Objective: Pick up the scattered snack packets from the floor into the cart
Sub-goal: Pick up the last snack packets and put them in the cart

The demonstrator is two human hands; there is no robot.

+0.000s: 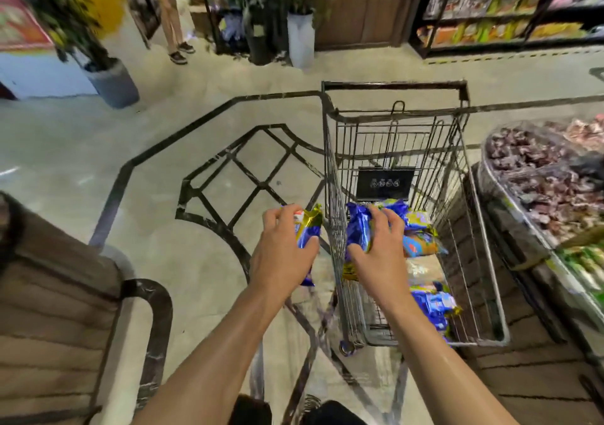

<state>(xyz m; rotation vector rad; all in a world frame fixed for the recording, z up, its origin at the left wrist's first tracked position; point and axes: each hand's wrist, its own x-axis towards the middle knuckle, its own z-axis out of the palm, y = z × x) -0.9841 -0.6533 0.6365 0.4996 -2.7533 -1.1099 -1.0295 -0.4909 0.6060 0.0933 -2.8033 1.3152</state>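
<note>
A wire shopping cart [330, 176] stands in front of me on the tiled floor. My left hand [281, 254] grips a blue and gold snack packet [309, 228] just outside the cart's left wall. My right hand [379, 254] is inside the cart, closed on a blue snack packet [358, 232]. Several more packets lie in the cart: an orange and blue one [421, 245] beside my right hand and blue ones [434, 307] near the front corner.
A display bin of wrapped sweets [539, 176] presses close on the cart's right. A brown bench [55, 294] sits at the lower left. Potted plants [111, 81] and a standing person's legs [175, 26] are farther back, with stocked shelves [490, 9] at the upper right.
</note>
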